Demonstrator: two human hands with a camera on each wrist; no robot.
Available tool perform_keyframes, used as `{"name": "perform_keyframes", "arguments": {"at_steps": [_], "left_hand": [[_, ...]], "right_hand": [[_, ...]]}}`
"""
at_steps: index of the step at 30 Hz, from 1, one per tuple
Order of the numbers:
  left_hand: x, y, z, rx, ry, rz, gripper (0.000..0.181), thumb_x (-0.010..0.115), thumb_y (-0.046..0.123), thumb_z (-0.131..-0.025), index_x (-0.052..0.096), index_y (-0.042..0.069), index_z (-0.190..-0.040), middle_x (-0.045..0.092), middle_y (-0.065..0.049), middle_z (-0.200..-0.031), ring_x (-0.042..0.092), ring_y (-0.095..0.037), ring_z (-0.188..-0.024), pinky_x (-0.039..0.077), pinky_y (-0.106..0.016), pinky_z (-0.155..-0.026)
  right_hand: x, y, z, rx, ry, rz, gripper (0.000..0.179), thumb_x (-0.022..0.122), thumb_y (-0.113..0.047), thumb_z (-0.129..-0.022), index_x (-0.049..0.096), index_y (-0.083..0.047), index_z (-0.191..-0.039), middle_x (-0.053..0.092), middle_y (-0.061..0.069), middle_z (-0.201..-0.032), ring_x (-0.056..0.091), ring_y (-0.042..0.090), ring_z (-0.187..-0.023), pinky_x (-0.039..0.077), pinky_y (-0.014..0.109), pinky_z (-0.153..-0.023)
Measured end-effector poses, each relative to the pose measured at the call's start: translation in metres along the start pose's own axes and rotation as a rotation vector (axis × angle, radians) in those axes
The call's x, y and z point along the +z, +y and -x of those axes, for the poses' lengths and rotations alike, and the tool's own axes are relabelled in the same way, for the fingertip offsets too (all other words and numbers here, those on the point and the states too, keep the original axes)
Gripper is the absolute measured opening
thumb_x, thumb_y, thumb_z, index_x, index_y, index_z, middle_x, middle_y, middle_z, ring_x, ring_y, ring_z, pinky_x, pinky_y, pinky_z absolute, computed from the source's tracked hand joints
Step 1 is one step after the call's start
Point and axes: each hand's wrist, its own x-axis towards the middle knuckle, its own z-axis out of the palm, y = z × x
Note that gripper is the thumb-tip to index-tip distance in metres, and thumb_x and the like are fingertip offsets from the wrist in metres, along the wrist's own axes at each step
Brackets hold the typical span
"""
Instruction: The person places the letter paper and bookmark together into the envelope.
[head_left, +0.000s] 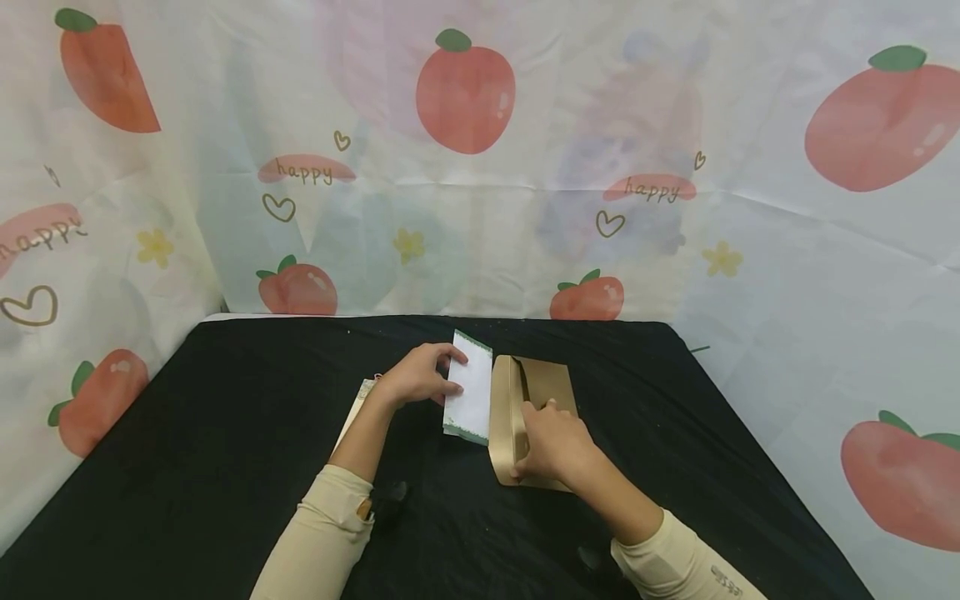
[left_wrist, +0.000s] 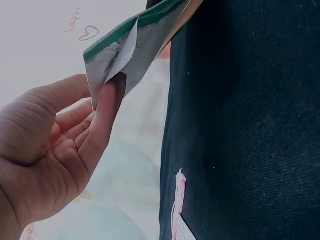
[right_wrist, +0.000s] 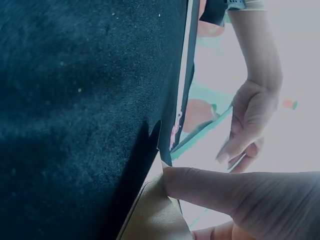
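Note:
A folded white paper with green edging (head_left: 469, 396) is held by its left side between the thumb and fingers of my left hand (head_left: 415, 375). In the left wrist view, the folded layers of the paper (left_wrist: 142, 47) stand slightly apart. Just right of it lies a gold-brown envelope (head_left: 551, 382), its flap side toward the paper and a dark slit showing at its mouth. My right hand (head_left: 558, 443) grips the envelope near that mouth, thumb on the near part of the flap. The right wrist view shows the thumb pressed on the envelope's edge (right_wrist: 155, 212).
A pale strip (head_left: 352, 415) with a pink tassel (left_wrist: 179, 195) lies partly under the left forearm. Black cloth (head_left: 225, 467) covers the table. Behind and at both sides hangs a curtain (head_left: 480, 217) printed with peaches and hearts.

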Motion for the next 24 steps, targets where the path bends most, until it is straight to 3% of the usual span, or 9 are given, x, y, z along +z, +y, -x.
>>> {"name": "perform_keyframes", "arguments": {"at_steps": [12,24], "left_hand": [[0.002,0.001,-0.0012,0.016,0.004,-0.06,0.041,0.072,-0.01,-0.086,0.068,0.0,-0.125,0.06,-0.013,-0.094,0.066,-0.022,-0.068,0.061,-0.034,-0.062],[0.0025,0.0002,-0.0016,0.048,-0.024,-0.048,0.041,0.073,-0.009,-0.087,0.068,0.002,-0.126,0.06,-0.012,-0.097,0.066,-0.022,-0.07,0.06,-0.033,-0.064]], "right_hand": [[0.0007,0.0003,-0.001,0.005,0.006,-0.008,0.083,0.101,-0.039,-0.063,0.061,0.002,-0.122,0.064,0.03,-0.114,0.069,0.041,-0.087,0.058,0.053,-0.071],[0.0011,0.001,-0.0013,0.001,-0.005,-0.015,0.08,0.101,-0.04,-0.064,0.061,0.001,-0.121,0.064,0.029,-0.114,0.068,0.042,-0.088,0.058,0.054,-0.071]]}}
